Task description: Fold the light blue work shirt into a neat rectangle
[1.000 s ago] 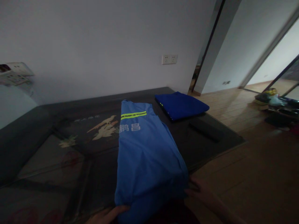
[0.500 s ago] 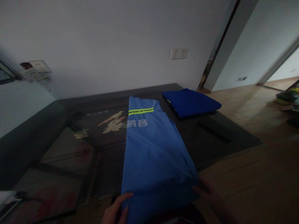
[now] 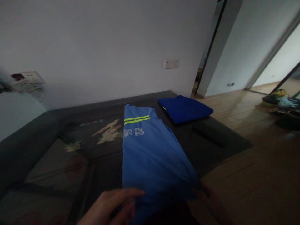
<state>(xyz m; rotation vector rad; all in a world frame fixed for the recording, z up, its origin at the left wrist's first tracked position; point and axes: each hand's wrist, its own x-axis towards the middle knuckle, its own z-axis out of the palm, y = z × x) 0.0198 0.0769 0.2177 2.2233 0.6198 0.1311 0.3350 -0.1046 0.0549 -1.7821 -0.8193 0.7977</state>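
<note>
A light blue work jacket (image 3: 150,156), folded lengthwise, lies on the dark table with its lower end at the near edge. A yellow stripe and white characters cross its far part. My left hand (image 3: 114,204) is closed at the jacket's near left edge, the index finger lying over the cloth and the other fingers curled. At the near right corner, dim and partly hidden, my right hand (image 3: 209,198) grips the hem. A darker blue folded garment (image 3: 185,109) rests farther back on the right, apart from both hands.
The glossy dark table (image 3: 105,168) stands against a white wall. A black oblong object (image 3: 208,134) lies right of the jacket. Wall sockets (image 3: 172,63) are above the table. Assorted items (image 3: 286,104) sit on the wooden floor at far right.
My left hand has moved up and further over the jacket's near left edge. The right hand stays at the near right corner. The view has tilted up and shifted right.
</note>
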